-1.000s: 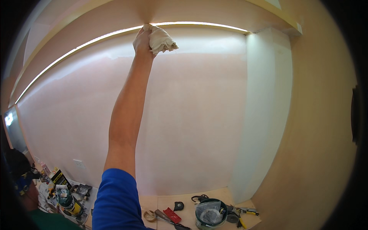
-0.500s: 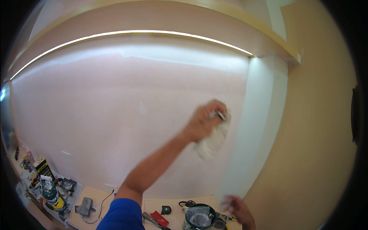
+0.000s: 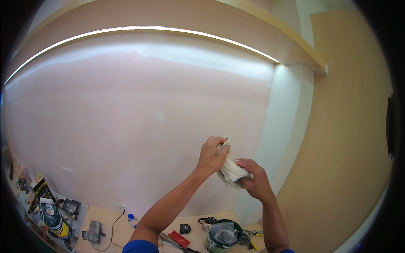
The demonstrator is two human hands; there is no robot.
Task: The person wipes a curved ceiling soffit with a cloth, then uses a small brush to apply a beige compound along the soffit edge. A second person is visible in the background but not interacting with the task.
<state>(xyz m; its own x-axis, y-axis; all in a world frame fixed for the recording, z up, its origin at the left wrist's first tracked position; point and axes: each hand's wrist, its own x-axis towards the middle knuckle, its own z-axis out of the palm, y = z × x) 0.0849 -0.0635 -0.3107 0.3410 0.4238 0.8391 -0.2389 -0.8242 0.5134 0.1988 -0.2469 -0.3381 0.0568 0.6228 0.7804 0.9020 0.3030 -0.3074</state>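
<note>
A crumpled off-white cloth (image 3: pixel 234 172) hangs between my two hands, in front of the pale wall (image 3: pixel 126 126). My left hand (image 3: pixel 213 154) pinches its upper end. Lower down and to the right, my right hand (image 3: pixel 255 180) has its fingers closed around the cloth's other side. Part of the cloth is hidden by my fingers. Below my hands, a dark green bucket (image 3: pixel 211 243) with clear plastic in its mouth stands on the wooden counter (image 3: pixel 192 220).
On the counter lie a tape measure (image 3: pixel 184 228), a red tool (image 3: pixel 179 239), a sanding block (image 3: pixel 94 231) with a cord, and a bottle with a blue cap (image 3: pixel 132 220). Cans and tools crowd the left end around a green-yellow container (image 3: pixel 55 219). A lit shelf (image 3: pixel 190 21) runs overhead.
My left hand has come down and slightly left with the cloth. My right hand, apart from it before, has risen and taken hold of the cloth. The view has shifted slightly.
</note>
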